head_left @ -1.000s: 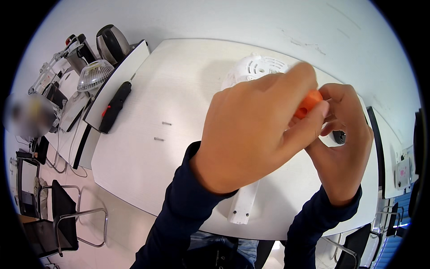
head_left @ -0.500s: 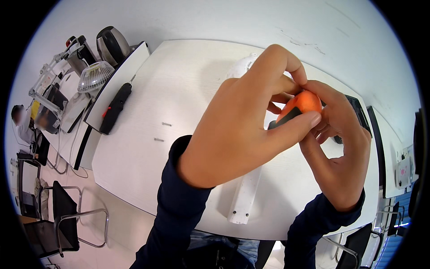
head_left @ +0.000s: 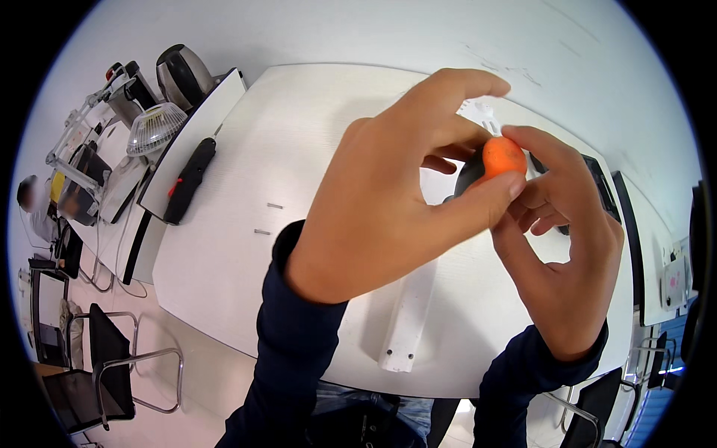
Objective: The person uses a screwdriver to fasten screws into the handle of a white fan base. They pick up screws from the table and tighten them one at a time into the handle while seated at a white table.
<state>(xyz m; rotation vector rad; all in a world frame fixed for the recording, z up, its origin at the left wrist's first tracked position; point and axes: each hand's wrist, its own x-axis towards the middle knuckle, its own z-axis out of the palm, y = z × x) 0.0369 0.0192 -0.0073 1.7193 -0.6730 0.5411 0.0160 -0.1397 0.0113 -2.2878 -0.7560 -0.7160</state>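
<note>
Above the table I hold a small rounded piece (head_left: 504, 157) with an orange end and a dark grey or black body, whose kind I cannot make out. My left hand (head_left: 396, 194) grips it from the left, thumb across its near side and index finger lifted off. My right hand (head_left: 571, 231) is closed on its right side, fingertips at the orange end. Below my hands lies a white plastic housing (head_left: 407, 321) with a long handle and two dark holes near its end; its upper part is mostly hidden by my left hand.
A black power screwdriver (head_left: 192, 181) with a thin bit lies at the table's left. Two small screws (head_left: 275, 205) rest nearer the middle. A dark case (head_left: 597, 183) sits behind my right hand. Beyond the left edge stand a kettle (head_left: 183, 77), a wire-caged lamp (head_left: 155, 128) and a chair (head_left: 112, 358).
My left index finger has lifted away from the piece. The orange end has turned, showing more of its round face and of the dark body, and has shifted slightly left.
</note>
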